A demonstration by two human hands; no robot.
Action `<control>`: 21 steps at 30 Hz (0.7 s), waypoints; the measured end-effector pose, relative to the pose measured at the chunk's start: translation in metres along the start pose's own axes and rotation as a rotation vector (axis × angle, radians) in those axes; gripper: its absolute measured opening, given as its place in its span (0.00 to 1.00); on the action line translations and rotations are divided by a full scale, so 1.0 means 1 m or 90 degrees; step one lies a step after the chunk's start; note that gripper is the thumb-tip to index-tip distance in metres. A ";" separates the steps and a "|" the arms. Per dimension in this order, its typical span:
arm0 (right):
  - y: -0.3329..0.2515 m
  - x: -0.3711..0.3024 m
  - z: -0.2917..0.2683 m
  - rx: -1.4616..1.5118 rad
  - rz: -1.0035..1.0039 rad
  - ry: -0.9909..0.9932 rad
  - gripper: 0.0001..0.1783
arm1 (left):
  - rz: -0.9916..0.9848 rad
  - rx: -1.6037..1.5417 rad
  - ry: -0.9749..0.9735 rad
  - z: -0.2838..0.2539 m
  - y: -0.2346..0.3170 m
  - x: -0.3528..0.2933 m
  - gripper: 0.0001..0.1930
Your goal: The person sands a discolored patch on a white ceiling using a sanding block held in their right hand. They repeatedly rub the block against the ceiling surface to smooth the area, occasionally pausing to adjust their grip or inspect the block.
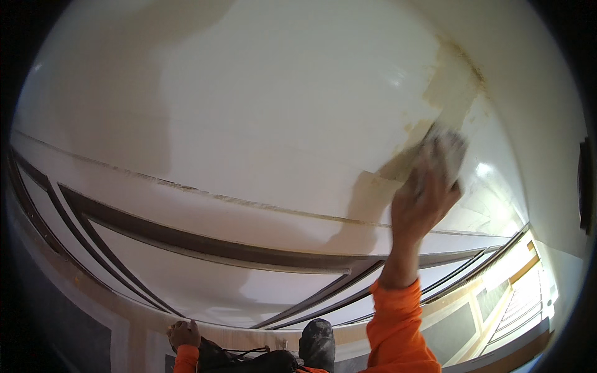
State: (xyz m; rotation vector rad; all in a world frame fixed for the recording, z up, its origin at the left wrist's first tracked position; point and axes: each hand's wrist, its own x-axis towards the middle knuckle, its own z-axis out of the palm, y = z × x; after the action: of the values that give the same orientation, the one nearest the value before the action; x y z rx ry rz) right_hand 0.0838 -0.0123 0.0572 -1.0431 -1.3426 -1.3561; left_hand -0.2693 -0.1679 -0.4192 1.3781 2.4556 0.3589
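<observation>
My right hand (423, 199) reaches up with its fingers wrapped round a dusty grey sanding pad (449, 148), blurred by motion. The pad is at the white wall (267, 124), right by a tan patch (451, 87) of rough, discoloured surface. Low on the left, my left hand (184, 334) is closed beside my dark clothing. Whatever its curled fingers hold, if anything, I cannot make out. Orange sleeves cover both my arms.
A narrow ridge (249, 203) crosses the wall above dark trim strips (205, 242) framing white panels. At right, an adjoining wall (541, 124) carries a dark fixture (584, 186). Below lie a wood-toned border (245, 336), my dark shoe or knee (317, 345) and a bright opening (522, 304).
</observation>
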 end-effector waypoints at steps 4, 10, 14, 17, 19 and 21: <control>0.004 0.032 0.000 -0.035 0.053 0.010 0.20 | 0.019 0.033 0.067 0.024 -0.017 0.004 0.23; -0.011 -0.011 0.001 0.017 0.017 -0.004 0.19 | -0.014 0.032 -0.008 0.008 -0.007 0.007 0.24; -0.002 0.034 0.000 -0.002 0.067 0.037 0.20 | 0.032 0.040 -0.003 0.006 -0.005 0.002 0.24; -0.014 -0.041 0.000 0.026 0.041 -0.005 0.19 | 0.003 0.054 0.003 0.010 -0.017 -0.002 0.24; -0.013 -0.031 0.000 0.043 0.036 0.019 0.18 | -0.024 0.080 0.023 0.020 -0.010 0.004 0.24; -0.007 0.020 0.007 0.032 0.047 0.044 0.17 | -0.031 0.081 0.014 0.011 -0.008 0.002 0.24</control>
State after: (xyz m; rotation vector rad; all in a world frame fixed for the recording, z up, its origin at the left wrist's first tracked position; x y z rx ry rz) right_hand 0.0727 -0.0065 0.0753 -0.9942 -1.2691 -1.2869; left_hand -0.2720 -0.1694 -0.4318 1.3674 2.5649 0.2102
